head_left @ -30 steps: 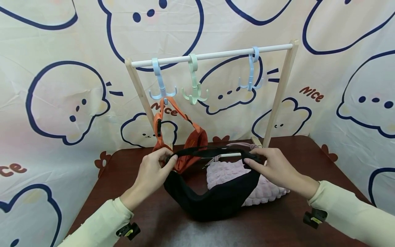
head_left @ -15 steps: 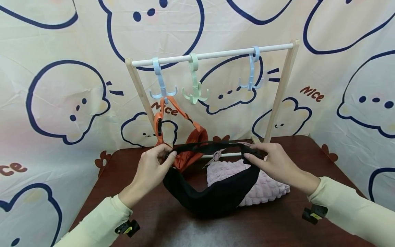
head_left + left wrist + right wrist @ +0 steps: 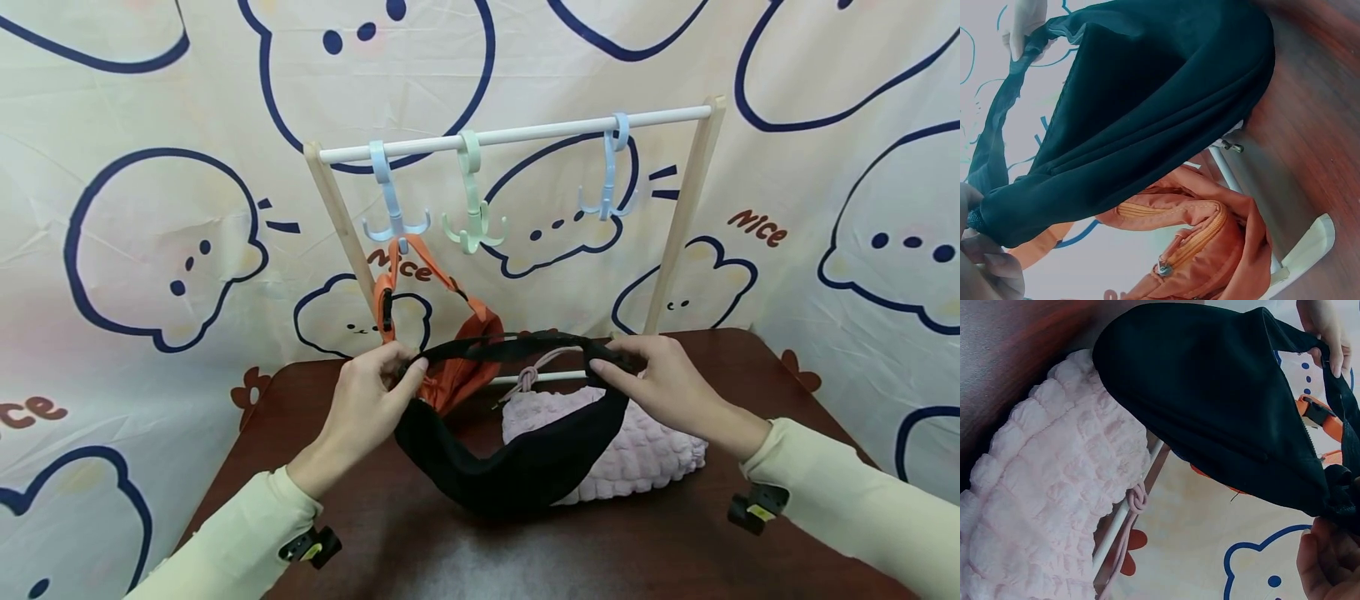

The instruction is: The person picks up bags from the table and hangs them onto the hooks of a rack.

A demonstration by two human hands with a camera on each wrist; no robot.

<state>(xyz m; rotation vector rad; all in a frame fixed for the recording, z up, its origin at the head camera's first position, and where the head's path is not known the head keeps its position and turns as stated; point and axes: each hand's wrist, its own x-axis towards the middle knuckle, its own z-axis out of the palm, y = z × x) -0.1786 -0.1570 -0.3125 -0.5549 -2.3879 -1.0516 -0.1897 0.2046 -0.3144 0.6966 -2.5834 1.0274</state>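
A black shoulder bag (image 3: 502, 475) hangs between my two hands, its soft body sagging in a curve. My left hand (image 3: 371, 392) pinches the left end, where the strap (image 3: 510, 344) meets the body. At the other end, my right hand (image 3: 663, 383) pinches the strap joint between thumb and fingers. A zip edge (image 3: 1300, 415) runs along the bag in the right wrist view. Behind the left hand, an orange bag (image 3: 468, 367) hangs by its strap from a blue hook (image 3: 390, 200). The black bag partly covers a pink quilted bag (image 3: 645, 458) lying on the table.
A rack with a white rail (image 3: 540, 132) and wooden side posts (image 3: 682, 225) stands at the back of the brown table (image 3: 360, 533). A green hook (image 3: 472, 200) and another blue hook (image 3: 609, 179) hang on the rail with nothing on them. A patterned cloth surrounds everything.
Both hands have risen a little, lifting the black shoulder bag and its strap with them. The orange bag, pink bag and hooks have stayed in place.
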